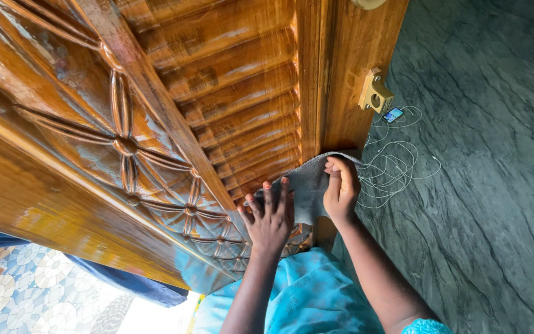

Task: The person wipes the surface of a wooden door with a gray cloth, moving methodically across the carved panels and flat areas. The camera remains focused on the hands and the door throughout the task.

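Note:
A carved, glossy wooden door [156, 105] fills the upper left of the head view. A grey cloth [307, 179] lies against its lower panel. My left hand [270, 216] rests flat on the cloth and the carved wood, fingers spread. My right hand [341, 188] grips the cloth's right edge near the door's side rail, fingers curled over the fabric. Turquoise clothing [307, 297] covers my lap below the hands.
A grey marbled floor [495, 185] spreads to the right. On it lie a tangle of white cable [397, 167] and a small phone [393, 115]. A brass latch fitting [375, 93] sticks out from the door's edge. Patterned blue tiles [20, 297] show at the bottom left.

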